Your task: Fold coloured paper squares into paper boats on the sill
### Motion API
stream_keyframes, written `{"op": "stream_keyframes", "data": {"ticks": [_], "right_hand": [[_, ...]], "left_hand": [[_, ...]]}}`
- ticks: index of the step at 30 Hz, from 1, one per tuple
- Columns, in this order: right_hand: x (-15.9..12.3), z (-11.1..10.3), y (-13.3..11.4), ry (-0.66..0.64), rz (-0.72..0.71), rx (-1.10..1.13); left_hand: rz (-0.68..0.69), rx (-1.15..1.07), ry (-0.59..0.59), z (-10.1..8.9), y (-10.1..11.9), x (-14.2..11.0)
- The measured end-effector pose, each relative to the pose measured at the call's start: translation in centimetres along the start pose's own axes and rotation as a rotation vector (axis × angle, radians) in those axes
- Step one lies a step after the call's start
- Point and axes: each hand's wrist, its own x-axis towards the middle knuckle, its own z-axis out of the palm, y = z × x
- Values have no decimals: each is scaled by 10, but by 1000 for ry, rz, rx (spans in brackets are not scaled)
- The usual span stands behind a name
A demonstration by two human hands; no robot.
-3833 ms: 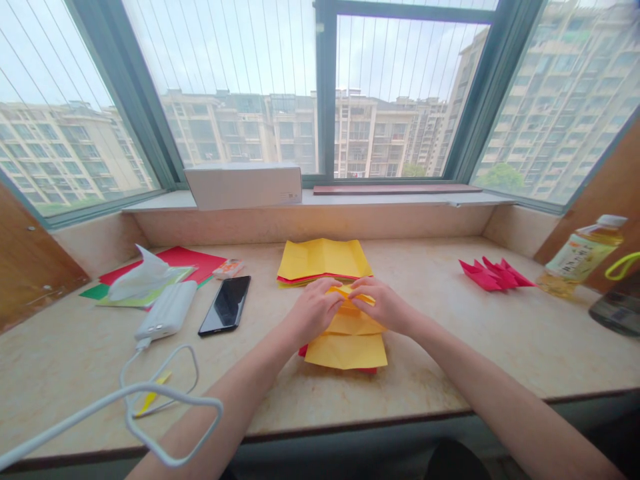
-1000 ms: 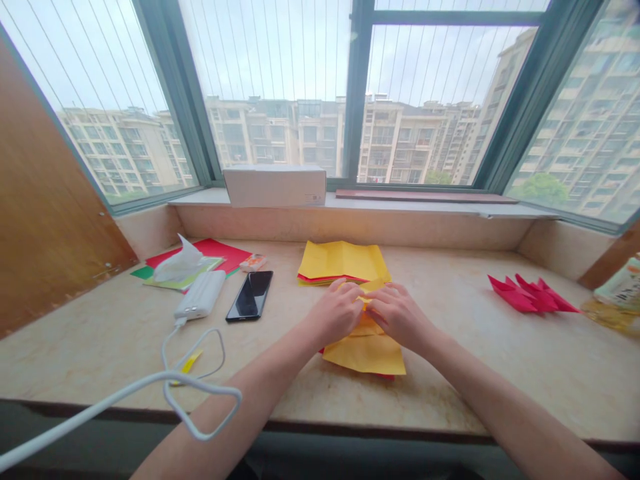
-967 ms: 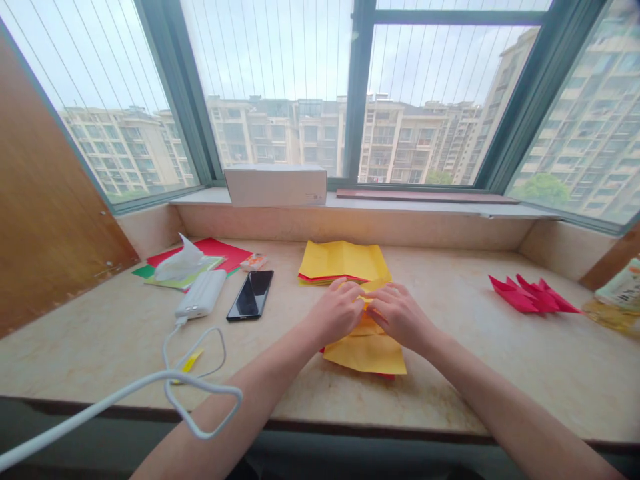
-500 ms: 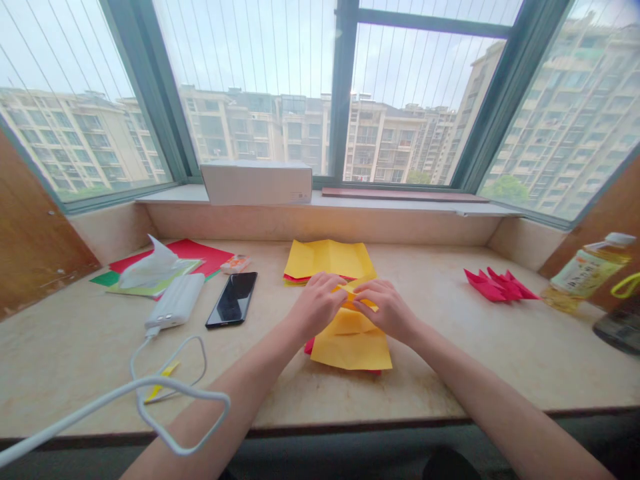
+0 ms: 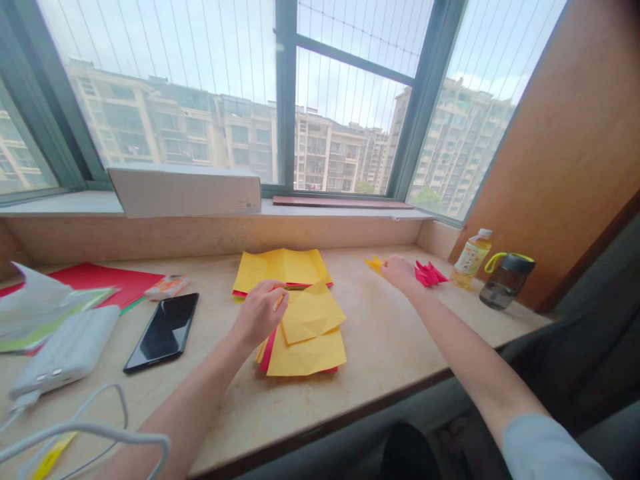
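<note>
My left hand (image 5: 261, 312) is closed, its fingertips at the upper left corner of a small yellow paper sheet (image 5: 314, 313). That sheet lies tilted over a pile of yellow and red paper (image 5: 307, 357). Out to the right, my right hand (image 5: 399, 272) pinches a small folded yellow paper piece (image 5: 374, 265) just above or on the counter; the fingertips are partly hidden. Beside this hand lie folded pink-red paper pieces (image 5: 430, 274). Behind my left hand is another stack of creased yellow paper (image 5: 283, 267) with red edges under it.
A black phone (image 5: 163, 333), a white power bank (image 5: 67, 353) with its cable (image 5: 105, 433) and red paper (image 5: 115, 280) lie at the left. At the right stand a drink bottle (image 5: 471, 259) and a dark cup (image 5: 507, 283). A white box (image 5: 185, 192) sits on the sill.
My hands have moved apart: the right one has carried the folded yellow piece right, towards the pink-red pieces, while the left stays by the pile. The view has turned right.
</note>
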Motion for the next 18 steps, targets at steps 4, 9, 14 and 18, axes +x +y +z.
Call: {"op": "stream_keyframes", "data": {"ticks": [4, 9, 14, 18], "right_hand": [[10, 3, 34, -122, 150, -103], [7, 5, 46, -174, 177, -150], [-1, -3, 24, -115, 88, -135], [-7, 6, -30, -107, -121, -6]], "left_hand": [[16, -33, 2, 0, 8, 1], [-8, -41, -26, -2, 12, 1], [-24, -42, -35, -3, 9, -1], [-18, -53, -46, 0, 9, -2]]}}
